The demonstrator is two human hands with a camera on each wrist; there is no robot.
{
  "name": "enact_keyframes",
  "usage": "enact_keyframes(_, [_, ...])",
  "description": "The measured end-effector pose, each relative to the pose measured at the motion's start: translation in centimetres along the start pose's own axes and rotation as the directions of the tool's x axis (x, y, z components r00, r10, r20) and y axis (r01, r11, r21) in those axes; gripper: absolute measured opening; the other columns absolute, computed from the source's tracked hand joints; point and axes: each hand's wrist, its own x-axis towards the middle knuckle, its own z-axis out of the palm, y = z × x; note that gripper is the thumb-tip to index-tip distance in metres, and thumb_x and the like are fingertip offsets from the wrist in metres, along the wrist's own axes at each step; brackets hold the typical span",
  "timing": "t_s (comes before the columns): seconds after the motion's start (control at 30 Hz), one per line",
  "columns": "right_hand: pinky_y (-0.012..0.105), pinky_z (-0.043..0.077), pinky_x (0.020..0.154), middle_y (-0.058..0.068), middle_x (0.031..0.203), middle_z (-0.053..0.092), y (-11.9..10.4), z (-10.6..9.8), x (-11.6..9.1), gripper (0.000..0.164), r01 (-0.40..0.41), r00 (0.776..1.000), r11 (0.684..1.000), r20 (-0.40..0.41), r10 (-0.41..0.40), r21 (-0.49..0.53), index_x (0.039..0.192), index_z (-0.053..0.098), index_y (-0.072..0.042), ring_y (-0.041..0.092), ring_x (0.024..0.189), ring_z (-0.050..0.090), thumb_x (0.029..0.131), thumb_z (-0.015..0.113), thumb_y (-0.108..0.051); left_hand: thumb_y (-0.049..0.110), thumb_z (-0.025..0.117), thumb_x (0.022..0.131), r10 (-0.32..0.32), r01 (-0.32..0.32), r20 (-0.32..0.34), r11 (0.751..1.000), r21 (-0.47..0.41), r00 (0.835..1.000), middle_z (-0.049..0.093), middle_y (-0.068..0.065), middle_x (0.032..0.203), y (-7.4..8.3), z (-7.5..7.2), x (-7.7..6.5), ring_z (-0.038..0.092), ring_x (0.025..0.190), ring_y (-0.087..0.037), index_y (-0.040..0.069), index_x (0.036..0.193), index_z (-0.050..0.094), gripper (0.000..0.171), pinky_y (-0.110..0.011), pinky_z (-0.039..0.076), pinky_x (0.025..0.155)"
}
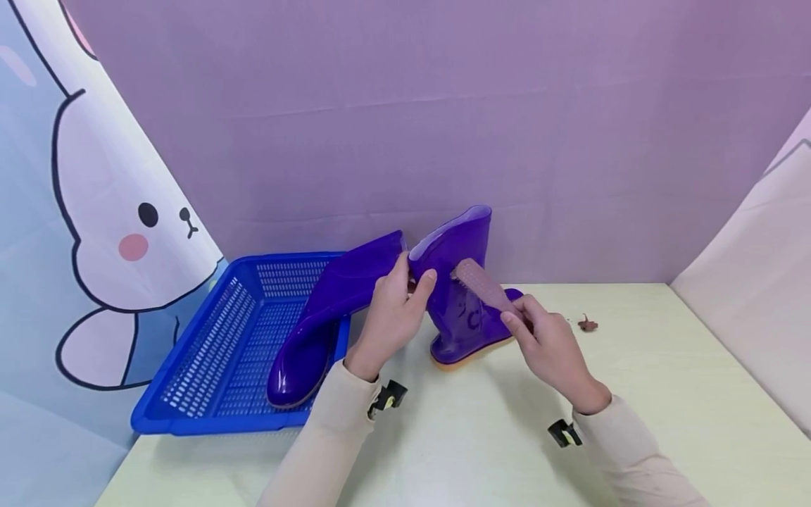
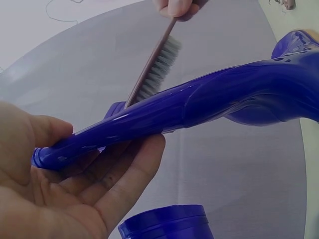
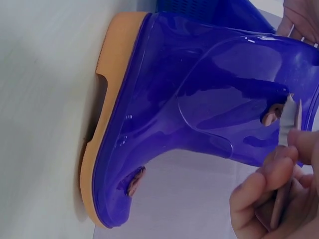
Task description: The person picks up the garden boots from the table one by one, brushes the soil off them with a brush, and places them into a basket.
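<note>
A purple rubber boot (image 1: 455, 246) with a tan sole (image 3: 119, 55) stands tilted on the table. My left hand (image 1: 395, 310) grips its shaft near the top opening, thumb on one side and fingers on the other. In my right hand (image 1: 551, 345) is a brush (image 1: 484, 285), pinched by its handle. Its pale bristles (image 2: 162, 67) meet the side of the shaft. Beside them, in the right wrist view, a brown muddy clump (image 3: 272, 115) clings to the boot. Another brown patch (image 3: 135, 181) sits near the toe. Dark wet-looking smears (image 1: 472, 320) mark the lower shaft.
On the left stands a blue plastic basket (image 1: 209, 426). A second purple boot (image 1: 300, 362) leans in it, its shaft over the right rim. A small brown clump (image 1: 588, 324) lies on the pale table (image 1: 665, 366) at right. A purple cloth backdrop (image 1: 443, 127) hangs behind.
</note>
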Motion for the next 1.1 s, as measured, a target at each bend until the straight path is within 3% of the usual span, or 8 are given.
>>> enact_keyframes(0.17, [0.026,0.032,0.051,-0.003,0.064,0.046,0.0,-0.4,-0.2,0.014,-0.070,0.995,0.997,-0.073,0.070,-0.010,0.100,0.062,-0.007,0.003,0.052,0.036,0.105,0.059,-0.019,0.028,0.054,0.106,-0.015,0.015,0.011,1.000,-0.008,1.000,0.067,-0.011,0.094,-0.1,0.1,-0.2,0.065,0.084,-0.020,0.004,0.127,0.054,0.032,-0.033,0.055,0.073])
enact_keyframes(0.33, [0.026,0.032,0.050,-0.004,0.065,0.046,0.4,-0.5,-0.1,0.015,-0.071,0.994,0.997,-0.081,0.073,0.036,0.101,0.062,-0.006,0.004,0.052,0.036,0.106,0.057,-0.020,0.028,0.054,0.106,-0.019,0.019,0.009,1.000,-0.011,1.000,0.067,-0.010,0.094,-0.2,0.2,-0.2,0.064,0.083,-0.020,0.004,0.127,0.055,0.032,-0.032,0.054,0.071])
enact_keyframes(0.67, [0.025,0.033,0.050,-0.009,0.065,0.042,0.4,-0.3,0.1,0.007,0.057,0.995,0.987,0.073,-0.068,0.150,0.099,0.060,-0.012,0.001,0.053,0.034,0.105,0.056,-0.014,0.029,0.054,0.106,-0.021,0.021,-0.008,1.000,0.006,1.000,0.069,-0.011,0.095,-0.2,0.0,0.0,0.066,0.085,-0.020,0.005,0.123,0.055,0.030,-0.034,0.056,0.074])
enact_keyframes(0.8, [0.024,0.034,0.050,-0.010,0.065,0.042,0.4,-0.3,0.2,0.008,0.061,0.994,0.991,0.081,-0.071,0.118,0.098,0.060,-0.012,0.000,0.053,0.035,0.105,0.057,-0.015,0.030,0.053,0.106,-0.016,0.016,-0.008,1.000,0.003,1.000,0.067,-0.010,0.092,-0.2,-0.1,0.0,0.065,0.083,-0.020,0.005,0.121,0.055,0.030,-0.033,0.055,0.073])
enact_keyframes(1.1, [0.026,0.033,0.049,-0.005,0.064,0.047,1.2,-1.4,0.7,0.013,-0.030,1.000,1.000,-0.009,0.030,0.007,0.100,0.063,-0.009,0.003,0.051,0.038,0.105,0.059,-0.020,0.032,0.054,0.106,-0.007,0.007,-0.013,1.000,0.001,1.000,0.063,-0.009,0.088,0.0,-0.1,0.2,0.061,0.080,-0.020,0.005,0.120,0.055,0.031,-0.031,0.052,0.069])
